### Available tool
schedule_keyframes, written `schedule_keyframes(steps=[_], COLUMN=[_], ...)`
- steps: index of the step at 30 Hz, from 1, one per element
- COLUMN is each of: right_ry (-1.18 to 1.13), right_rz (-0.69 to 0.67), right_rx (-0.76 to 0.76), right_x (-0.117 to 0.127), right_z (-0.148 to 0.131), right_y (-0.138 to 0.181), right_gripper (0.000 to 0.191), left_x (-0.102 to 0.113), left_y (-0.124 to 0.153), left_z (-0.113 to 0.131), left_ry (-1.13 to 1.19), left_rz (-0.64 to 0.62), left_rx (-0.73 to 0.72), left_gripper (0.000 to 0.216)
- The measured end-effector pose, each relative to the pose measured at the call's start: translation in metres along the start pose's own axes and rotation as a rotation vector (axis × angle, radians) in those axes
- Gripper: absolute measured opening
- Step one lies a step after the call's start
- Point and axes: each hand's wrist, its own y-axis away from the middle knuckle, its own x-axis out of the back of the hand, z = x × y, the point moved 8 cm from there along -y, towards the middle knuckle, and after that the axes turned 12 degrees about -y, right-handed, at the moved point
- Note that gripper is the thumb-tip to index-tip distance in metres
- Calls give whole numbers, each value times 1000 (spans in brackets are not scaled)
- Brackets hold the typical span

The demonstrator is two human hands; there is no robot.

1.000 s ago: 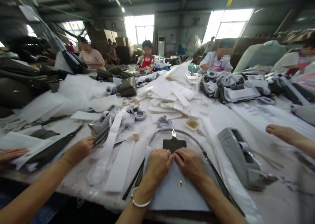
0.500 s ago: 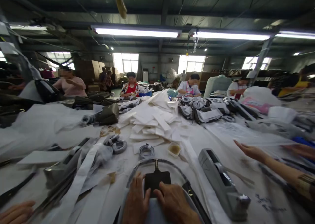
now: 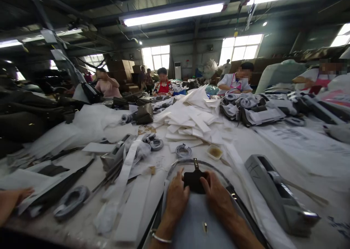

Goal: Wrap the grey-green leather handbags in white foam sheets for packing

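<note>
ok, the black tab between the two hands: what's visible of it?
The black tab is a broad, flat-looking panel with rounded upper corners, matte and leather-like. A narrow strip with gold-coloured metal extends from its top edge, away from the wearer. Its lower edge meets the pale sheet in view. The right hand has its thumb over the tab's right side; the left hand has its thumb at the lower left, contact hard to confirm.

Left hand (image 3: 176, 196) and right hand (image 3: 218, 192), fingertips together at the black tab's (image 3: 194, 182) lower edge one second earlier, are now parted to its two sides. A wrapped coil (image 3: 71, 202) now shows on the bench (image 3: 90, 232) where a co-worker's forearm crossed. The right-hand co-worker's reaching arm has left view.
</note>
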Motion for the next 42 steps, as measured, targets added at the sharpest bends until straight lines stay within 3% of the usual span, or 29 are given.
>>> schedule_keyframes(steps=[3, 5, 7, 10, 13, 20, 23, 25, 30, 36, 39, 41, 42], right_ry=[-168, -246, -339, -486, -497, -420, -378, -336, -200, -128, -112, -111, -108], right_rz=[207, 244, 168, -76, -252, -555, -614, -647, -737, -747, -709, -683, -675], right_rx=[66, 121, 153, 95, 92, 82, 38, 31, 106, 105, 154, 163, 157], right_x=[30, 44, 48, 35, 24, 16, 17, 17, 12, 8, 8, 8, 7], right_z=[-7, -17, -27, -33, -41, -50, -47, -47, -53, -49, -52, -55, -55], right_y=[2, 4, 5, 6, 10, 16, 17, 18, 23, 24, 27, 29, 29], right_gripper=[41, 38, 39, 44, 40, 34, 29, 37, 39, 37, 30, 26, 25], left_x=[12, 16, 16, 9, 6, 9, 8, 9, 7, 16, 36, 45, 45], left_y=[1, 2, 2, 4, 6, 7, 9, 10, 11, 12, 35, 66, 82], left_z=[9, 13, 12, 11, 10, 10, 13, 14, 14, 27, 56, 73, 76], left_ry=[131, 236, 325, 471, 578, 519, 494, 478, 435, 415, 365, 224, 134], left_rz=[-46, -70, -103, -194, -255, -207, -215, -213, -200, -217, -342, -430, -414], left_rx=[-28, -44, -46, -84, -119, -108, -134, -148, -181, -248, -430, -589, -633], left_gripper=[42, 33, 31, 33, 28, 26, 25, 25, 25, 29, 32, 26, 18])
